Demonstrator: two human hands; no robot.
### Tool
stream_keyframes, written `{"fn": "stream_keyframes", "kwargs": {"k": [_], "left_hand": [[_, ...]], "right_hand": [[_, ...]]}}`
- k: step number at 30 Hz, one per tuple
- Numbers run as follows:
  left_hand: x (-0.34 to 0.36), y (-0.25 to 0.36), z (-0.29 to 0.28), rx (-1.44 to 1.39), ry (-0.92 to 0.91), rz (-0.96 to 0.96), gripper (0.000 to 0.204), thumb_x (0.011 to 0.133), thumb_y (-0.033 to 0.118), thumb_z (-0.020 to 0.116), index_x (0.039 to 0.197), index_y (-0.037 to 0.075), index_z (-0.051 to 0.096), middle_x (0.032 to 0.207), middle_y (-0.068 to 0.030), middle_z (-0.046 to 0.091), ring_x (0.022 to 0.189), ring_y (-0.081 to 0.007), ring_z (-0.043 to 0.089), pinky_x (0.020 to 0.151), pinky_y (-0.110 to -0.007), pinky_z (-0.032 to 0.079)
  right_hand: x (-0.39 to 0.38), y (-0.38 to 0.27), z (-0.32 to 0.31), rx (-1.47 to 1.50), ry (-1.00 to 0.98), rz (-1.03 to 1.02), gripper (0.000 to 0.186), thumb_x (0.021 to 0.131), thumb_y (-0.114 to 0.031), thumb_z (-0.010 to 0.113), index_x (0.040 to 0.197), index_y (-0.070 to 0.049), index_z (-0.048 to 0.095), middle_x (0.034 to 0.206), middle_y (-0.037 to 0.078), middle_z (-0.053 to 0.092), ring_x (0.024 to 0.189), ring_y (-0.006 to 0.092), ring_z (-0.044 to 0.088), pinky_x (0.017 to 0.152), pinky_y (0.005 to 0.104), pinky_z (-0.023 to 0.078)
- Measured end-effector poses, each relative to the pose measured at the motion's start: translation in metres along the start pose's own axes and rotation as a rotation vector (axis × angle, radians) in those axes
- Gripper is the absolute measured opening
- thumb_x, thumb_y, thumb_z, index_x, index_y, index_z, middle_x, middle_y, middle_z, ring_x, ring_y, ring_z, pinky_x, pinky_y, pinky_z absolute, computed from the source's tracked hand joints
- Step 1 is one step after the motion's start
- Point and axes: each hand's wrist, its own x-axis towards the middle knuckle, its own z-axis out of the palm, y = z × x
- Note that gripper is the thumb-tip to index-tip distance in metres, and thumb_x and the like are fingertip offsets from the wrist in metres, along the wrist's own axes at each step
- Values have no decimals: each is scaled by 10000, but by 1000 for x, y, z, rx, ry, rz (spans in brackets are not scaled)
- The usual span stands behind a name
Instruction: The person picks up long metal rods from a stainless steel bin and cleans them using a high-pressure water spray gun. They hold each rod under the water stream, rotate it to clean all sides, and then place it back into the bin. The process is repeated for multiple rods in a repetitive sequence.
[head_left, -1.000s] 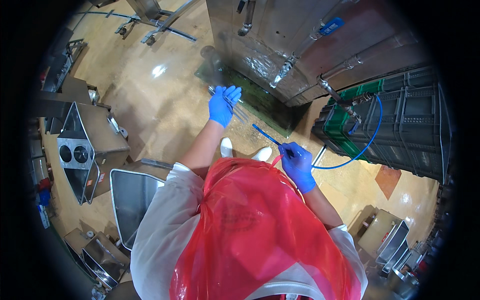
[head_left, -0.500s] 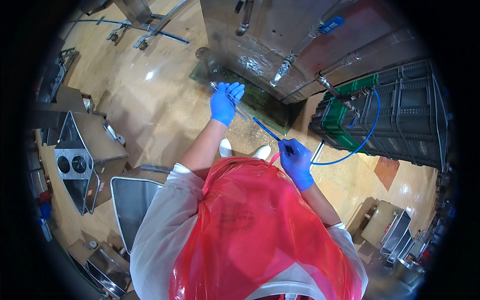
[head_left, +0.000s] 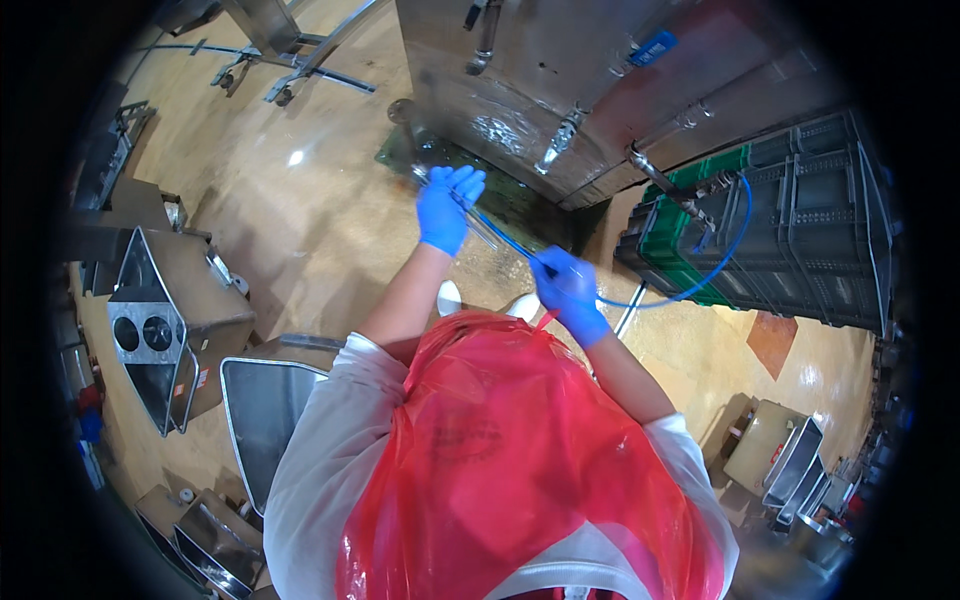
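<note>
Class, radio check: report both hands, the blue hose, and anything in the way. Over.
Left hand shut on blue hose and a thin metal nozzle. Right hand shut on the hose. Steel machine and floor drain directly ahead.

Blue-gloved left hand (head_left: 447,210) at upper centre closed around a thin metal rod (head_left: 478,228), blue-gloved right hand (head_left: 570,292) at centre gripping a blue hose (head_left: 700,275) looped toward green crates (head_left: 700,215) at right, red plastic apron (head_left: 510,460) worn below, steel tank (head_left: 560,80) seen at top.
</note>
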Motion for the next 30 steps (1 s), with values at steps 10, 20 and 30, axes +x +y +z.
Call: {"fn": "stream_keyframes", "kwargs": {"k": [10,20,30], "left_hand": [[-2,22,-3,-92,-31,31,387,1069,324,482,1239,-21,450,1326,-298,573,1224,-451,595,1042,-519,516],[-13,19,-7,-106,-28,41,368,1071,338,476,1200,-7,478,1299,-283,591,1208,-439,608,1033,-520,525],[-40,2,34,75,-60,43,351,1055,340,526,1171,12,475,1200,-282,635,1091,-433,672,957,-509,569]], "right_hand": [[-33,-24,-38,110,40,-54,80,884,-76,754,874,-10,710,681,88,631,576,121,559,547,280,450],[-34,-27,-36,100,38,-22,67,884,-83,740,857,-36,699,727,120,643,603,238,624,573,315,489],[2,-25,2,92,-65,27,131,879,-127,743,848,-4,709,656,99,650,566,93,564,564,276,469]]}}
